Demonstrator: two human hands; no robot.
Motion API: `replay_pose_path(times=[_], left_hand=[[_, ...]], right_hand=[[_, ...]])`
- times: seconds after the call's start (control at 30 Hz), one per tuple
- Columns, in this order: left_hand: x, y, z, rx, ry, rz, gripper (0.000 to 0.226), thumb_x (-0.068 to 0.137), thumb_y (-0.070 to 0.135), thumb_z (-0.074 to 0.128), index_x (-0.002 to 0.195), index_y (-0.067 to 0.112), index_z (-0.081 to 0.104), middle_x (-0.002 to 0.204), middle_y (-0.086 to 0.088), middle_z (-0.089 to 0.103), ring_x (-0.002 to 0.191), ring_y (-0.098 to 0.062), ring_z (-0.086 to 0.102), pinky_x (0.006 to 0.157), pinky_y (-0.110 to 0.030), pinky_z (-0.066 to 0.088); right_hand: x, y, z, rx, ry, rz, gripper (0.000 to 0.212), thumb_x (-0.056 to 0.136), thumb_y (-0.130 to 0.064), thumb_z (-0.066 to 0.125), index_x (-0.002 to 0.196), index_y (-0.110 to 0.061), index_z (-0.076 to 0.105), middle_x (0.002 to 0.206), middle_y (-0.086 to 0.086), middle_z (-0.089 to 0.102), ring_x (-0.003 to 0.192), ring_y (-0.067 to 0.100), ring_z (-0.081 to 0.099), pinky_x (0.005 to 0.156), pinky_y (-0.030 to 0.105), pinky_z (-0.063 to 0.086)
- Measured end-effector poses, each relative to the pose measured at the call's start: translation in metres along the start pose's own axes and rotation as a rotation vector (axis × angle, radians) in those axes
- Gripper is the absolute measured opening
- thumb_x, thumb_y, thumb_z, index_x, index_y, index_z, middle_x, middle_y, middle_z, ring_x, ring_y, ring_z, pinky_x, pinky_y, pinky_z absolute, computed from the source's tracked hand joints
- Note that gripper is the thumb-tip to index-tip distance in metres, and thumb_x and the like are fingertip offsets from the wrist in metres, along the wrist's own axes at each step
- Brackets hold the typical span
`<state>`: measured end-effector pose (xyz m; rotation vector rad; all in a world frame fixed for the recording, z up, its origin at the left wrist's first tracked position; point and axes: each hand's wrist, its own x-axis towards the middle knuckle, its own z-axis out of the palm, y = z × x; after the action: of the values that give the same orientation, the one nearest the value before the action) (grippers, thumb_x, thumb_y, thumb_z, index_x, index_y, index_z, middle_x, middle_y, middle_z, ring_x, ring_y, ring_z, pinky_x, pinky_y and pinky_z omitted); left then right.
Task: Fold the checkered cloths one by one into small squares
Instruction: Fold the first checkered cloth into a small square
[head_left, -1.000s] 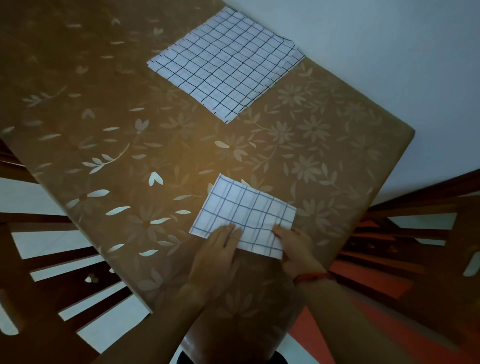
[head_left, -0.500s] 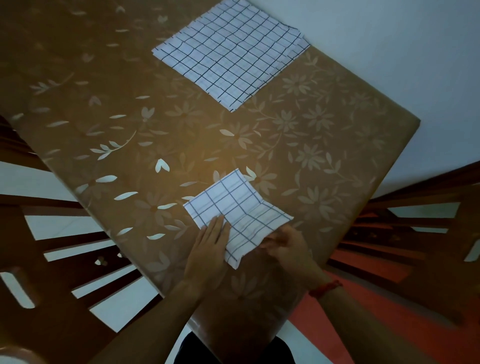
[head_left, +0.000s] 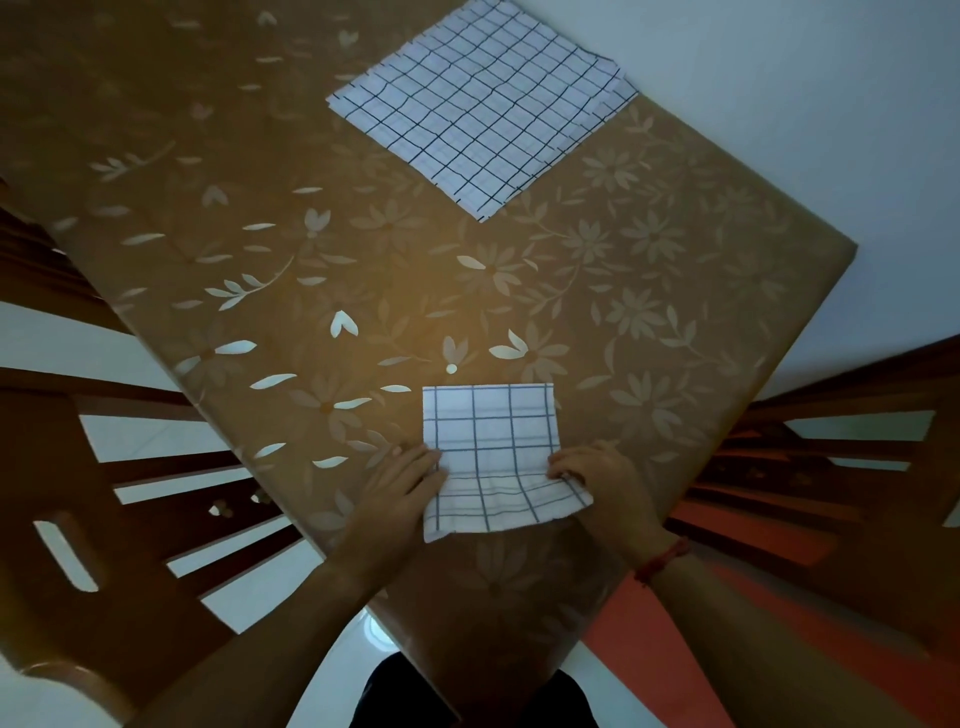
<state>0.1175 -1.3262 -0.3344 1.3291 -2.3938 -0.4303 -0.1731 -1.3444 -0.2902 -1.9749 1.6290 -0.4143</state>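
Observation:
A small folded white cloth with blue checks (head_left: 493, 447) lies near the table's front corner, its near edge slightly raised and wavy. My left hand (head_left: 402, 486) rests flat on its left edge, fingers straight. My right hand (head_left: 597, 475) sits at its right edge with fingers curled on the cloth's edge. A stack of larger checkered cloths (head_left: 483, 98) lies spread flat at the far side of the table.
The table wears a brown flowered cover (head_left: 311, 291). Wooden chairs stand at the left (head_left: 104, 493) and at the right (head_left: 841, 441). A pale wall runs behind the table at the upper right.
The small cloth has turned from a diagonal lie to square with me. Both hands shifted from its near corner to its left and right edges.

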Motion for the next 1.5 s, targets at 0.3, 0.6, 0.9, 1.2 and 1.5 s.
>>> replay_pose_path(times=[0.3, 0.6, 0.9, 1.2, 1.5], left_hand=[[-0.002, 0.013, -0.008, -0.029, 0.175, -0.186, 0.027, 0.086, 0.030, 0.050, 0.091, 0.013, 0.070, 0.093, -0.003, 0.070, 0.098, -0.014, 0.050, 0.091, -0.036, 0.038], [0.013, 0.014, -0.009, -0.107, 0.043, -0.624, 0.041, 0.090, 0.054, 0.035, 0.111, 0.027, 0.058, 0.106, 0.003, 0.067, 0.103, -0.023, 0.058, 0.090, -0.043, 0.043], [0.022, 0.008, -0.009, 0.030, 0.017, -0.542, 0.044, 0.092, 0.045, 0.042, 0.124, 0.019, 0.055, 0.122, -0.006, 0.063, 0.116, -0.029, 0.053, 0.099, -0.049, 0.038], [0.029, 0.002, -0.020, 0.176, -0.007, -0.376, 0.053, 0.093, 0.040, 0.042, 0.134, 0.007, 0.049, 0.133, -0.013, 0.054, 0.113, -0.029, 0.051, 0.093, -0.046, 0.044], [0.039, -0.023, -0.026, 0.327, -0.257, -0.068, 0.056, 0.101, 0.033, 0.030, 0.147, 0.001, 0.030, 0.156, -0.015, 0.024, 0.146, -0.027, 0.017, 0.116, -0.049, 0.023]], right_hand=[[-0.001, -0.005, 0.003, 0.049, 0.004, 0.085, 0.021, 0.068, -0.017, 0.068, 0.088, -0.016, 0.073, 0.088, 0.000, 0.071, 0.081, -0.003, 0.054, 0.077, 0.000, 0.037], [0.015, -0.023, 0.005, 0.176, 0.047, 0.392, 0.010, 0.086, -0.030, 0.067, 0.090, -0.026, 0.059, 0.077, -0.019, 0.056, 0.069, -0.005, 0.051, 0.056, 0.007, 0.033], [0.025, -0.030, 0.012, 0.306, 0.083, 0.508, 0.022, 0.086, -0.028, 0.066, 0.108, -0.027, 0.060, 0.085, -0.020, 0.060, 0.077, -0.003, 0.056, 0.062, 0.011, 0.041], [0.028, -0.025, 0.016, 0.230, 0.110, 0.467, 0.045, 0.084, -0.036, 0.065, 0.125, -0.028, 0.049, 0.116, -0.008, 0.060, 0.100, 0.010, 0.057, 0.082, 0.026, 0.050], [0.040, -0.063, 0.039, -0.331, 0.122, -0.074, 0.054, 0.092, -0.039, 0.053, 0.138, -0.012, 0.045, 0.144, 0.014, 0.041, 0.134, 0.028, 0.038, 0.111, 0.039, 0.031]])
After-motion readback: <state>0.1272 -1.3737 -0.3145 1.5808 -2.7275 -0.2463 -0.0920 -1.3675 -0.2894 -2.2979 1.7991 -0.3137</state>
